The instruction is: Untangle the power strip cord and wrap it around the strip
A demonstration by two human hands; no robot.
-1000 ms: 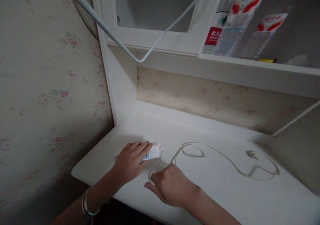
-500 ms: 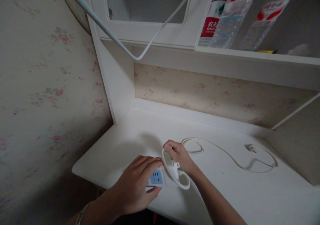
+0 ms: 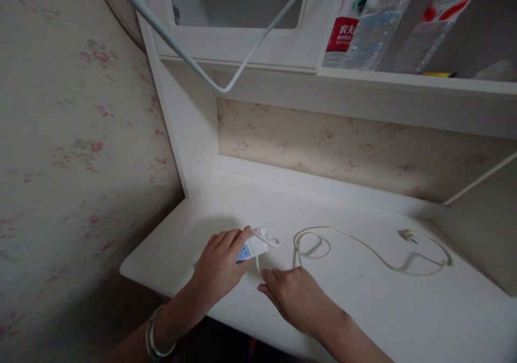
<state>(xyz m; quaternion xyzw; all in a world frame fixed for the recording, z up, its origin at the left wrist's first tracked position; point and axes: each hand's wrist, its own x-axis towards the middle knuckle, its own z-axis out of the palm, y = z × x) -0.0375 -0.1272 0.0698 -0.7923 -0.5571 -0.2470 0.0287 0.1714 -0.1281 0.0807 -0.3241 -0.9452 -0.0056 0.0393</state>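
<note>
My left hand (image 3: 222, 263) is closed around a white power strip (image 3: 258, 246) with blue socket faces, held just over the desk. Part of the strip is hidden behind the fingers. A white cord (image 3: 266, 238) loops over the strip's end and runs down to my right hand (image 3: 297, 297), whose fingers pinch it near the desk's front. Beyond the right hand the cord lies in a loose coil (image 3: 313, 244) and trails right to its plug (image 3: 410, 237), which rests on the desk.
The white desk (image 3: 363, 309) has a hutch above it, with several plastic bottles (image 3: 374, 26) on its shelf. A thick white cable (image 3: 173, 42) hangs across the upper view. Flowered wallpaper (image 3: 89, 163) covers the wall at left.
My right hand has moved down and toward me, drawing the cord across the strip. My left hand, with the power strip, has shifted slightly left and away from me.
</note>
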